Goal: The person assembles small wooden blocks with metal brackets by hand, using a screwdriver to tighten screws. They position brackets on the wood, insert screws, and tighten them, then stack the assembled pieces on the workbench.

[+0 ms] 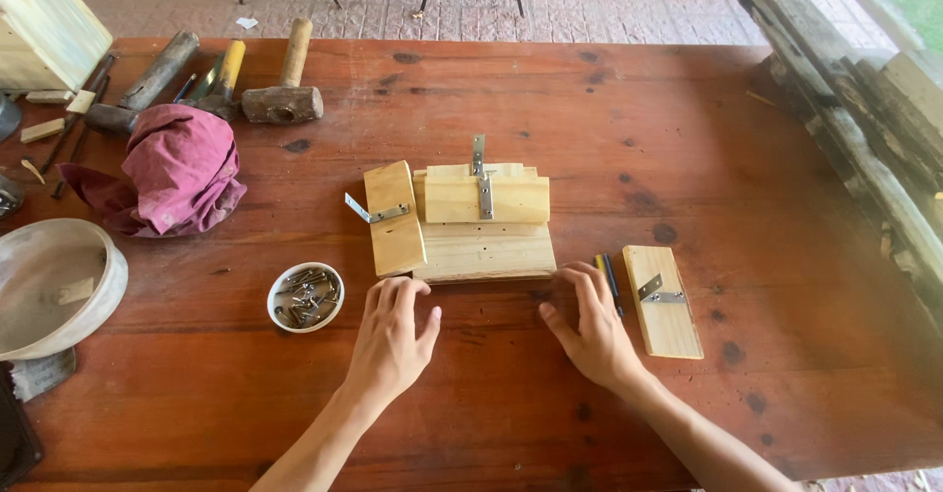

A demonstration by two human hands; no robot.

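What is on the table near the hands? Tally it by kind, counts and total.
Pale wood pieces with metal brackets: 3, left, middle, right
Pale base board: 1
White bowl of screws: 1
Hammers: 3, counted by handles, largest
Crumpled red cloth: 1
Pencil-like tool: 1
Total: 10
Left hand and right hand lie empty.

The table (550, 109) is showing a reddish-brown top speckled with dark knots, and the boards (481, 225) are glowing pale yellow with silver brackets (480, 180). A crumpled cloth (182, 173) is lying there in dusty pink, while grey screws are filling a white bowl (305, 297).
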